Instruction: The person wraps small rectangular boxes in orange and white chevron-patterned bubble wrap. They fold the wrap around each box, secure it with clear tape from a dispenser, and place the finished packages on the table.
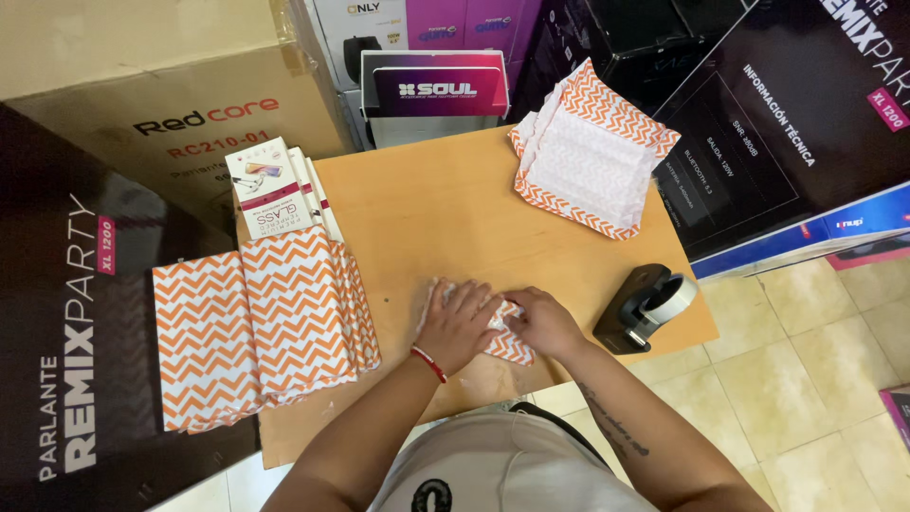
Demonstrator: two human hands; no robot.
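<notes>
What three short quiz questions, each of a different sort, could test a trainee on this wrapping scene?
1. True or false: both hands press on a small packet wrapped in orange-and-white zigzag paper.
2. Which hand wears a red bracelet?
3. The black tape dispenser lies: A) left of the hands, B) right of the hands, C) on the floor.

Key: 1 true; 2 the left hand; 3 B, beside the right hand on the wooden table.

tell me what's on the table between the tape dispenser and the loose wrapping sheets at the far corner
Nothing: in the head view, bare wooden table separates the tape dispenser from the wrapping sheets.
</notes>
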